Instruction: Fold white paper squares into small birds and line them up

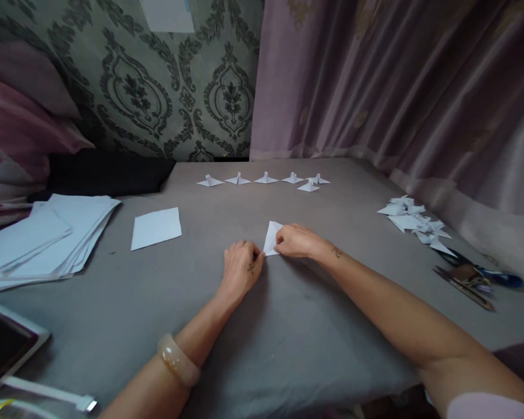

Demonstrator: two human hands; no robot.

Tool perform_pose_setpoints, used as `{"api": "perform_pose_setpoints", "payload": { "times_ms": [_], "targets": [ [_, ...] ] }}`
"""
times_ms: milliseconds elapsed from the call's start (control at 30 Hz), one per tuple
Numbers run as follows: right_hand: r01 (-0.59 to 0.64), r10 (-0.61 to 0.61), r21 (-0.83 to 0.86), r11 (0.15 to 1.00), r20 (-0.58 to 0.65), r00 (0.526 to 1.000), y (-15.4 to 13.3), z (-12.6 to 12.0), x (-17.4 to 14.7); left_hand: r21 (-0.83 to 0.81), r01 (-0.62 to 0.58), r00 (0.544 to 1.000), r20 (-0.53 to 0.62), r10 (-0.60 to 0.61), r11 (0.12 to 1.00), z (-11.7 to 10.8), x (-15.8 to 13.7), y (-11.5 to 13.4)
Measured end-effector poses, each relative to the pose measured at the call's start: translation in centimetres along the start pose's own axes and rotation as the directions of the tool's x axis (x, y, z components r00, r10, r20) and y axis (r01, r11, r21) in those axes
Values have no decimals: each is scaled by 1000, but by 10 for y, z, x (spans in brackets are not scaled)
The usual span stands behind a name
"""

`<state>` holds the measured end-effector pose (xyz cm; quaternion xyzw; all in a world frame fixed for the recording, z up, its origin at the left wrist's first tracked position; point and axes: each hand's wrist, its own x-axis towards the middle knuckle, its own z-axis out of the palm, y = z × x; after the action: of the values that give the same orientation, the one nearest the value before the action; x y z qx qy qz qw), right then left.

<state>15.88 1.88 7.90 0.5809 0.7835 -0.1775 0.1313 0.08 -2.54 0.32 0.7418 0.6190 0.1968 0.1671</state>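
Observation:
A small folded sheet of white paper (271, 237) lies on the grey cloth in the middle of the table, its top narrowing to a point. My right hand (297, 240) covers its right side, fingers curled and pressed onto it. At its lower left corner is my left hand (243, 265), fingers bent together, thumb and fingertip pinching at the paper's edge. The lower right part of the paper is hidden under my right fingers. A pale bangle (179, 361) sits on my left forearm.
Several folded paper figures (266, 178) stand in a row at the back. A square sheet (156, 228) lies left, beside a paper stack (70, 233). More folded papers (413, 220) pile up at right, near scissors (502, 277). A screen device (9, 343) and cable (48, 391) occupy the near left.

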Motion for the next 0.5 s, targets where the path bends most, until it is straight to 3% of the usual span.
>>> {"api": "perform_pose_setpoints", "payload": {
  "times_ms": [233,300,400,500],
  "targets": [
    [-12,12,3,1000,-11,1000,-2,1,-4,-145,-1,1000,-28,-4,989,-4,2,-15],
    [-13,13,4,1000,-17,1000,-3,2,-5,-217,-50,997,-63,37,975,-7,0,-14],
    [-13,13,9,1000,-31,999,-3,3,-6,-289,-239,968,-146,204,927,-7,-4,-8],
    [-15,16,19,1000,-49,999,-3,4,-8,-281,-427,904,-107,415,859,0,-5,-3]
  ]
}}
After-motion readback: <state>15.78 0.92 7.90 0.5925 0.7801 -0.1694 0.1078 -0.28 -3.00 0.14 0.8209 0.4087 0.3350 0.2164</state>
